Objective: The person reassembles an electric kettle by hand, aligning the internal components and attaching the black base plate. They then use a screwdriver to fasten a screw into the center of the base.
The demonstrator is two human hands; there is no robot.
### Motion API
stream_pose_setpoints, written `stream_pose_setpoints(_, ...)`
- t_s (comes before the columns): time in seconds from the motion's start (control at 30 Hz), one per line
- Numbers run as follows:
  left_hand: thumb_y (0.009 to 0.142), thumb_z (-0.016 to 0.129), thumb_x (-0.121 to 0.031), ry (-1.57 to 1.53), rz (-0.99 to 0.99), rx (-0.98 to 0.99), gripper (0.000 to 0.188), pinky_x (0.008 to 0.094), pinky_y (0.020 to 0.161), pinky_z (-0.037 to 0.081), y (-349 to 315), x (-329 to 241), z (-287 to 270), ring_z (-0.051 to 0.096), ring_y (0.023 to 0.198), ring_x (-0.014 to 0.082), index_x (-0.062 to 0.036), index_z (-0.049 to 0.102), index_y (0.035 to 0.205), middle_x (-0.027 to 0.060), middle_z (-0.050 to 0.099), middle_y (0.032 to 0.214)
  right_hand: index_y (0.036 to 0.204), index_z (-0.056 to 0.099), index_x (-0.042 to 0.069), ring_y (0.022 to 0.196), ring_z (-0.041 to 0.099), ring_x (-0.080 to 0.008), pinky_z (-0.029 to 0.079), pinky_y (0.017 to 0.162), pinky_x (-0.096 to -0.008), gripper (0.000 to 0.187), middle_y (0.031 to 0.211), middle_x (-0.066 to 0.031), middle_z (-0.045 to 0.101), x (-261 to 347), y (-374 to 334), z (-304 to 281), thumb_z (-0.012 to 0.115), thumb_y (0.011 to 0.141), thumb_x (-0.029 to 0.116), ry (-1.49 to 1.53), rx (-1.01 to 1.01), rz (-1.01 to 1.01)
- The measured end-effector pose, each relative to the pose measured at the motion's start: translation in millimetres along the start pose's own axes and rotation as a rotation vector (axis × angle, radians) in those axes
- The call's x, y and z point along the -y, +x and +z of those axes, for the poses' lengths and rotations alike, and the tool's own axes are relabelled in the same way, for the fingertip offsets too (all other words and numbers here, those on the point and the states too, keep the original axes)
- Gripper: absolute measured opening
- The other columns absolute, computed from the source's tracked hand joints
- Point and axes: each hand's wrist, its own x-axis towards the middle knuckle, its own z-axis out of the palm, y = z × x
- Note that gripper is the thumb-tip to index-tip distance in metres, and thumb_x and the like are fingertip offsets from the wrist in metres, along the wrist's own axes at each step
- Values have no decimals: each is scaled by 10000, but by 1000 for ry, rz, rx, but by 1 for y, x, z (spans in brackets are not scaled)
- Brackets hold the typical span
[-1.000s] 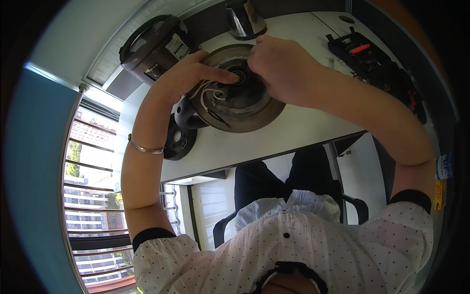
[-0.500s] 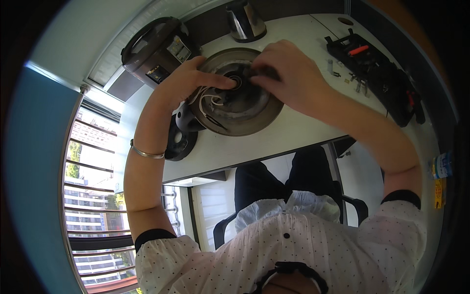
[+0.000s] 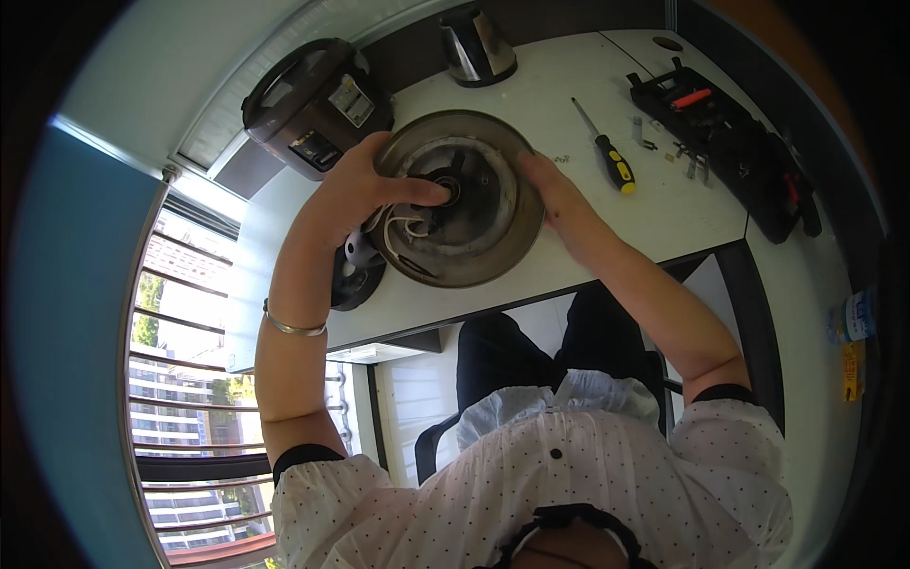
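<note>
Above the near part of the desk I hold a round metal pot [image 3: 488, 251], its recessed underside facing me. A dark central ring-shaped fitting [image 3: 459, 167] and loose pale wires [image 3: 396, 223] show inside the recess. My left hand [image 3: 365, 190] grips the left side, thumb laid over the central ring and fingers partly hidden by the pot. On the right side, my right hand [image 3: 559, 194] holds the rim, most of its fingers out of sight beneath. A screwdriver [image 3: 614, 161] with a yellow and black handle lies to the right of the pot.
A brown rice cooker [image 3: 313, 109] stands at the back left, a steel kettle [image 3: 477, 47] at the back. At right lie a black tool case [image 3: 739, 142] and small metal parts [image 3: 697, 166]. A black round part [image 3: 355, 283] sits left, below the pot. The desk's front edge [image 3: 569, 287] runs before me.
My right hand has left the pot's central area and now holds its right rim. The screwdriver has come into view on the desk. The pot has shifted slightly toward me.
</note>
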Motion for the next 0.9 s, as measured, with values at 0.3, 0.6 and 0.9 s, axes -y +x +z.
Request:
stream_pose_setpoints(0.3, 507, 881, -151, -69, 165, -93, 825, 318, 868, 485, -9, 29, 15, 605, 980, 220, 32, 482, 1205, 138, 621, 1059, 1388, 309, -27, 1264, 377, -212, 273, 1056, -290, 609, 1356, -156, 416, -24, -1, 2, 486, 947, 354, 8, 11, -350)
stream_pose_setpoints(0.6, 483, 901, -206, -20, 309, -195, 931, 323, 915, 465, -9, 55, 33, 591, 1029, 211, 5, 440, 1264, 134, 616, 1106, 1341, 376, -16, 1247, 392, -216, 288, 1045, -299, 490, 1337, -153, 426, -35, 7, -3, 473, 954, 269, -86, -32, -480)
stream_pose_setpoints(0.9, 442, 908, -301, 116, 310, -280, 1050, 362, 887, 473, -21, 70, 40, 603, 1045, 300, -60, 388, 1322, 167, 624, 1092, 1322, 415, -14, 1196, 443, -192, 326, 1019, -287, 441, 1294, -128, 479, -31, 5, 3, 458, 957, 230, -63, -52, -481)
